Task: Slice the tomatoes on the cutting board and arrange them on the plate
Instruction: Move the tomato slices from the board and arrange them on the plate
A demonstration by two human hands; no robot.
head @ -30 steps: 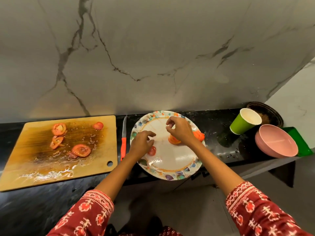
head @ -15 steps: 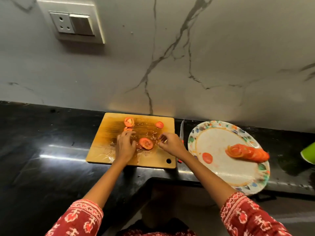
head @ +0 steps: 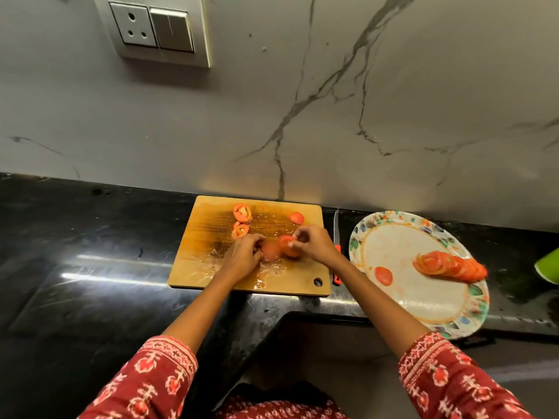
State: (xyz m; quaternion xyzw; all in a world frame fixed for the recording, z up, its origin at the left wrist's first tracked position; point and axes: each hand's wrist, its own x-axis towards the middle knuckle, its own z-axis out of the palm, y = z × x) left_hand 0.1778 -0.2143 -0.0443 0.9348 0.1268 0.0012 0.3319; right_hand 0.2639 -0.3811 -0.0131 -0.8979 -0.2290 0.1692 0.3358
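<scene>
Since half a second ago our hands have closed in at mid cutting board (head: 193, 264): the right hand (head: 314, 244) pinches a tomato slice (head: 289, 252), the left hand (head: 242, 257) curls onto the blurred slice beside it. Right of the pinch, past the knife (head: 336, 237), sliced tomatoes (head: 450, 266) lie on the plate (head: 423, 297).

tomato slices (head: 242, 213) loose on wet cutting board (head: 193, 267) | overlapped row (head: 450, 266), possibly ten, on plate (head: 423, 300)
</scene>
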